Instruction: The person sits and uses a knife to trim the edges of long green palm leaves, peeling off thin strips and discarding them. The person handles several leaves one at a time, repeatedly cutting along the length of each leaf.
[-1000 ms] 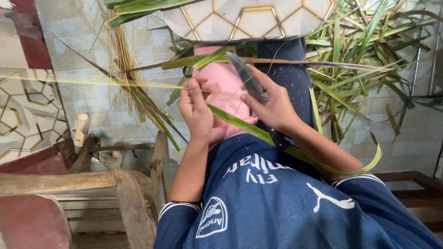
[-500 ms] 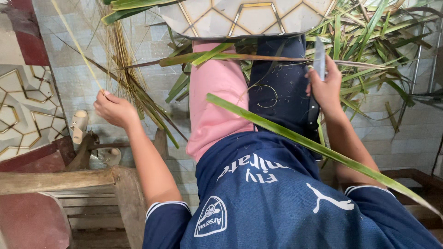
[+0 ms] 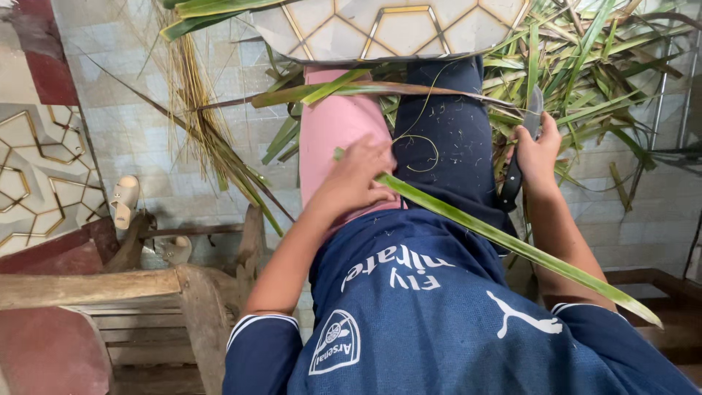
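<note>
A long green palm leaf strip (image 3: 504, 245) lies slantwise across the person's lap, running from the thigh near the middle of the view down to the lower right, where its tip passes over the right forearm. The left hand (image 3: 356, 179) rests on the upper end of the strip, its fingers (image 3: 380, 196) curled down and pinching the leaf against the pink cloth (image 3: 333, 132) that covers the left leg. The right hand (image 3: 537, 150) is held out to the right of the lap, well apart from the strip's upper end, with its fingers wrapped tight around the dark handle of a knife (image 3: 521, 150); the grey blade points up and away from the body. The right leg wears dark blue trousers (image 3: 446, 139) speckled with small leaf bits, and a thin curled fibre (image 3: 418, 150) lies on them. A brownish leaf (image 3: 365, 89) crosses both knees further out. Beyond the right hand a heap of green leaves (image 3: 592, 66) covers the tiled floor (image 3: 131, 132). To the left of the legs lies a bundle of dry yellowish midribs (image 3: 194, 95). Nearer on the left stands a wooden bench (image 3: 95, 289), with a pale sandal (image 3: 124, 199) on the floor just beyond it.
</note>
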